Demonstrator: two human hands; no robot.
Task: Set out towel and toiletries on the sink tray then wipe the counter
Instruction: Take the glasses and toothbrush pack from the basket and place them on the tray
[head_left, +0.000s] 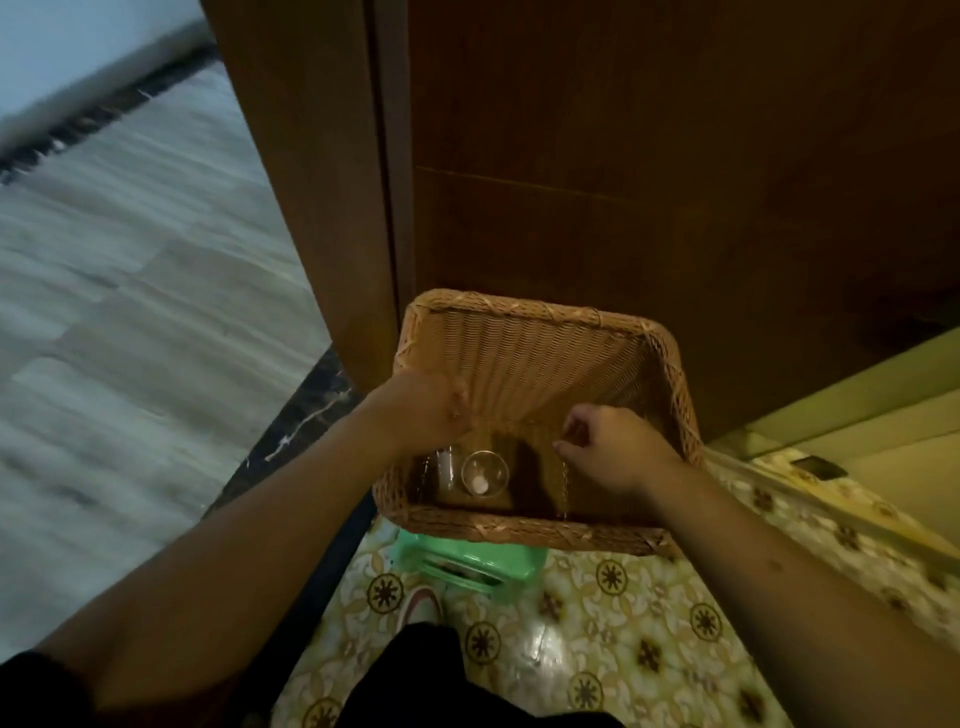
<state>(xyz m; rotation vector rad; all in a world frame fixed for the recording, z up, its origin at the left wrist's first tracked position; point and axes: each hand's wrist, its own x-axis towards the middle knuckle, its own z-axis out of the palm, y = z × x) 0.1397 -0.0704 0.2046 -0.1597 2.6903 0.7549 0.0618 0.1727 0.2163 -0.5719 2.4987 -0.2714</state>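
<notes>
— How far along is the task judged to be?

— Barely begun. The wicker basket is reached into by both hands; a glass lies near its front left corner.

— And the fingers?

— The left hand is curled, contents hidden. The right hand is pinched on a thin chain. No towel, tray or bench is seen; everything remains.

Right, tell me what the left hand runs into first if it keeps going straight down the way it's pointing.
Probably the clear glass standing on the wicker basket's floor, just below the left hand. A second clear glass item beside it is about as close; depth is hard to judge in this blurred view.
</notes>
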